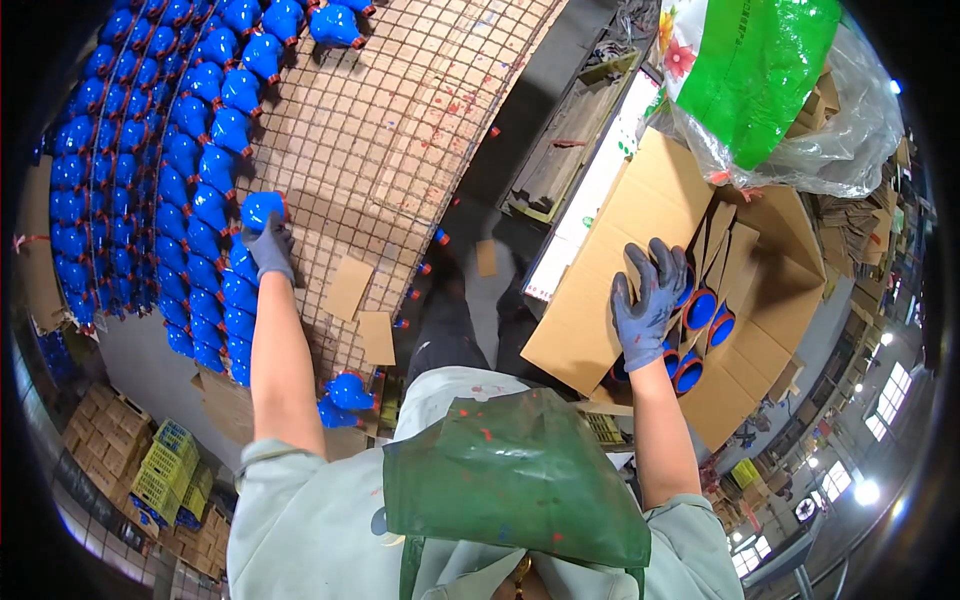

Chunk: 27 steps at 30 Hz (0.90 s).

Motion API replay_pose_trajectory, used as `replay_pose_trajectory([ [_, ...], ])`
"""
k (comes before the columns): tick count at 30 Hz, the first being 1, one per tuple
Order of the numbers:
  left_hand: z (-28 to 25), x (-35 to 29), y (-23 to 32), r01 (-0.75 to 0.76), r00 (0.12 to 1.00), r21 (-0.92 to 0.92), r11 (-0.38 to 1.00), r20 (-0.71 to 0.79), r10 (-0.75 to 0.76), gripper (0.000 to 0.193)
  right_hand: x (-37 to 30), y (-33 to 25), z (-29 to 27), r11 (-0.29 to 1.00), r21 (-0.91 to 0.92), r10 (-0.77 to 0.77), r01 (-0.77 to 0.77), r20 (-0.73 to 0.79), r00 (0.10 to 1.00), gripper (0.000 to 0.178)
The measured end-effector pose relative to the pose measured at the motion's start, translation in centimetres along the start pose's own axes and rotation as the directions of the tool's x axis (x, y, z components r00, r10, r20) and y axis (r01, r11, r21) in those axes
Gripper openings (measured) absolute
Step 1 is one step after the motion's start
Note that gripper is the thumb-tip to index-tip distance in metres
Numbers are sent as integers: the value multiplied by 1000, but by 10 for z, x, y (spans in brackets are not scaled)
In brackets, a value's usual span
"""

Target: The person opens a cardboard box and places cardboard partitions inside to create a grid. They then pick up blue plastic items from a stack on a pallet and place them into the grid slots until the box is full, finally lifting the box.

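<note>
My left hand (270, 250), in a grey glove, closes on a glossy blue bulb-shaped piece with a red rim (262, 208), over the wire mesh rack (380, 130). Beside it, dense rows of the same blue pieces (208, 205) cover the rack's left part. My right hand (650, 305), also gloved, is spread with its fingers apart at the inner flap of an open cardboard box (590, 290). Inside that box lie several blue round ends with red rims (700, 310), between upright cardboard dividers (718, 238). The right palm's underside is hidden.
Two blue pieces (348, 392) sit at the rack's near corner, close to loose cardboard pieces (348, 287). A green and clear plastic bag (755, 80) hangs over the box's far side. Yellow crates (168, 470) and stacked cartons (105, 430) stand at the lower left.
</note>
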<state>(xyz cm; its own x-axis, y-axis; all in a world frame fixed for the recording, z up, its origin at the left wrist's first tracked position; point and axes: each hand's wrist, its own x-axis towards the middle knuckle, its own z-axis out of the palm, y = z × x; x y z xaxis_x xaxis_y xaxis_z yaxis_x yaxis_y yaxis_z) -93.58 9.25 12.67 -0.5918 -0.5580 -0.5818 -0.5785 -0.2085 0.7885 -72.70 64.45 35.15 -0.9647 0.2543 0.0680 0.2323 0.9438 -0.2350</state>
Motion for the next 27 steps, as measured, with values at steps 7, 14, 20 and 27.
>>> replay_pose_trajectory([
  [7,41,-174,47,823,405,-208,528,868,-288,39,-2,0,-2,1000,13,27,-26,-37,999,47],
  [14,160,-446,73,206,181,213,955,951,-251,76,10,-19,-63,363,931,226,38,-128,966,76],
  [20,303,-530,22,-848,-527,-523,-84,816,236,57,11,91,-105,359,912,593,197,-386,706,59],
  [27,294,-524,-21,-889,-451,-432,-150,882,136,52,45,140,-44,971,232,58,62,-475,878,73],
])
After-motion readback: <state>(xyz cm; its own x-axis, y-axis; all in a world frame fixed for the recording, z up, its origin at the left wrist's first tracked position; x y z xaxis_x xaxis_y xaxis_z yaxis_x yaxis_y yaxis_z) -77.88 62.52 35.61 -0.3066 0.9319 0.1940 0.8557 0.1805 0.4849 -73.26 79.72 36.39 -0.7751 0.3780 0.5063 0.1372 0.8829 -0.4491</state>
